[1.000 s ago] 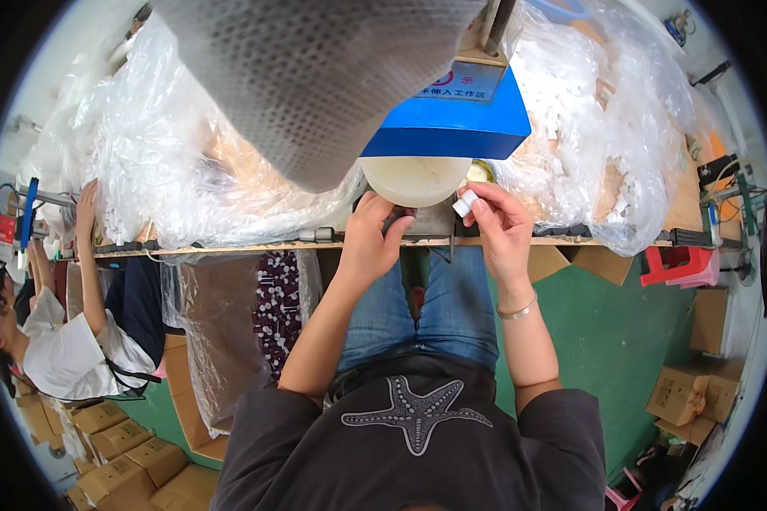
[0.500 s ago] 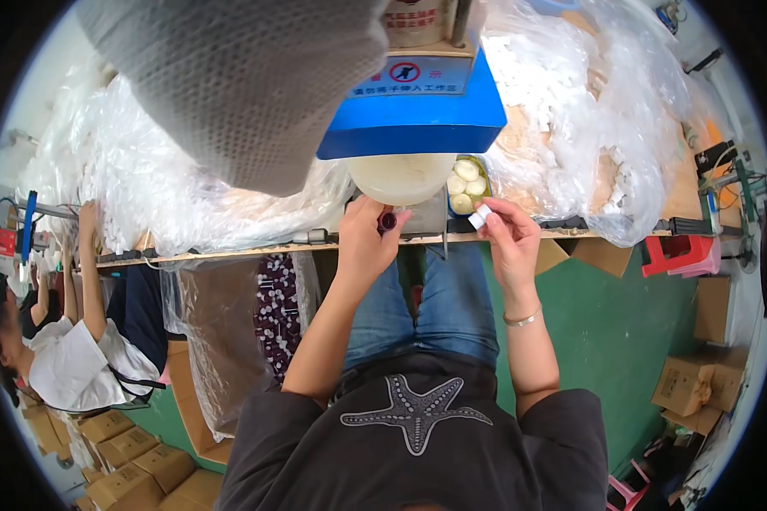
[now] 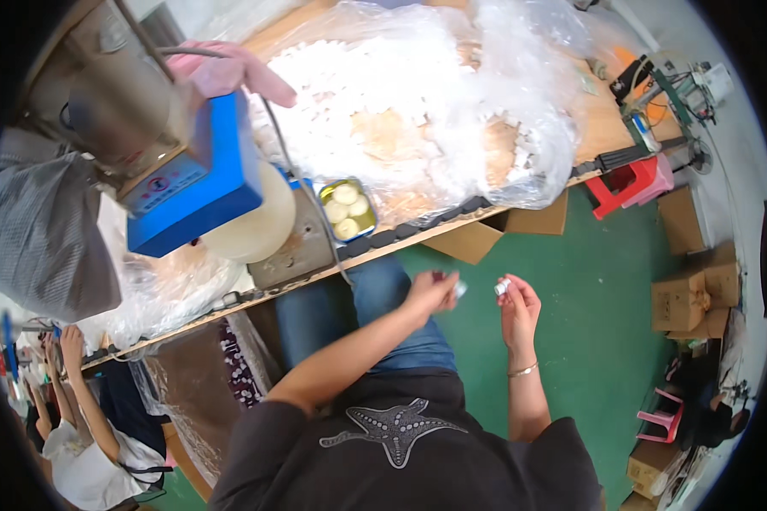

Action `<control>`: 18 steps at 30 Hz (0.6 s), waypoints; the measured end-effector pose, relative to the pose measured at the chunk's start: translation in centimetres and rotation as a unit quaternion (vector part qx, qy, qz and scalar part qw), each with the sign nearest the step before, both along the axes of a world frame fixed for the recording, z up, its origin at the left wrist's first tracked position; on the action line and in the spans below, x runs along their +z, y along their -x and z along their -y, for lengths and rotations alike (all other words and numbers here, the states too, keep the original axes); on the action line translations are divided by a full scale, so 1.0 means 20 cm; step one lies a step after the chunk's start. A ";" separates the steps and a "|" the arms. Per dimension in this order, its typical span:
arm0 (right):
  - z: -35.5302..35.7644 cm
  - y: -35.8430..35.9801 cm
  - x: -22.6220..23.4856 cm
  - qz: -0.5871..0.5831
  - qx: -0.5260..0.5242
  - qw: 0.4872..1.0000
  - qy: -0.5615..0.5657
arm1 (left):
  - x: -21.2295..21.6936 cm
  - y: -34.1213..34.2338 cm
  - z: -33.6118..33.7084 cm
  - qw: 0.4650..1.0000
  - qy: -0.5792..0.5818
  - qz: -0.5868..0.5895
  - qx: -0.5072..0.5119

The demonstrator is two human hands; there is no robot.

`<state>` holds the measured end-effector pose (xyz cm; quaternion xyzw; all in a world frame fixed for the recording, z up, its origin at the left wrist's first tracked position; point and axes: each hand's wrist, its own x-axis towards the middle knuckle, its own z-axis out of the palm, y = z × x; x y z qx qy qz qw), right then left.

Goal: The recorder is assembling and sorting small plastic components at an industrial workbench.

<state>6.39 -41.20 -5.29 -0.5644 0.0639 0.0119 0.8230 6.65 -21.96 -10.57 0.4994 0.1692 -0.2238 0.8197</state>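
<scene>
The left hand (image 3: 430,295) is gripping a blurred dark piece (image 3: 440,276); the right hand (image 3: 521,315) is pinching a small white piece (image 3: 502,287). On the bench (image 3: 605,119), a tin (image 3: 365,226) of pale discs (image 3: 346,194) is sitting near a blue machine (image 3: 198,203).

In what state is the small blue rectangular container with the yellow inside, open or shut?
Open: the container has no lid over it, and pale round pieces are visible inside.

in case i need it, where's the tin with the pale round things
In the head view, the open tin is just left of centre, near the front edge of the table, between the blue machine on its left and clear plastic on its right.
</scene>
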 end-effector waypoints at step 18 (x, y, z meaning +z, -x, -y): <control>0.06 -0.15 -0.14 0.009 -0.046 0.996 -0.080 | 0.76 -1.00 -0.49 0.562 -0.731 0.379 0.085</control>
